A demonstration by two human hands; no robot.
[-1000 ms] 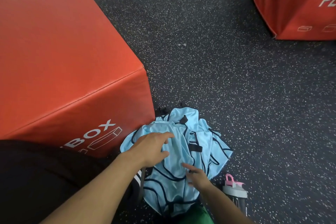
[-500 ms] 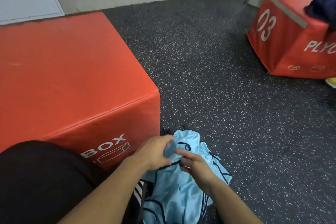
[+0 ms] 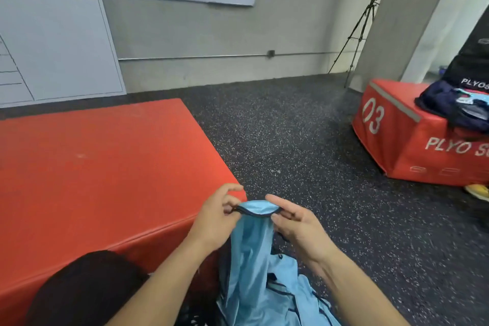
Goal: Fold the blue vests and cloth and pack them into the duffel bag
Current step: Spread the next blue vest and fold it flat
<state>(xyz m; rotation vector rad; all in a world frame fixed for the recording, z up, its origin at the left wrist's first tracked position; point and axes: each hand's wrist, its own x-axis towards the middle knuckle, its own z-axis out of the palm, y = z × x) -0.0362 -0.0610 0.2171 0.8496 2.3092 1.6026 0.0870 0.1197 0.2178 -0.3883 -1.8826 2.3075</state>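
In the head view, the left hand and right hand each pinch one end of a light blue vest's dark-trimmed edge, grip narrow on fabric, lifted near the large red padded box; more blue cloth lies below. A dark navy duffel bag rests on the far-right red box.

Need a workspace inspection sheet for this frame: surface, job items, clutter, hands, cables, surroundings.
Surface: dark speckled floor; near red plyo box at left.
Job's things: light blue vest lifted by its dark-trimmed edge, more blue fabric heaped below; navy duffel bag on the far red plyo box, blue fabric showing in it.
Clutter: yellow shoe at right edge.
Grippers: left hand and right hand each pinch the vest's top edge.
Cables: nothing seen.
Surroundings: whiteboards, tripod, concrete wall.
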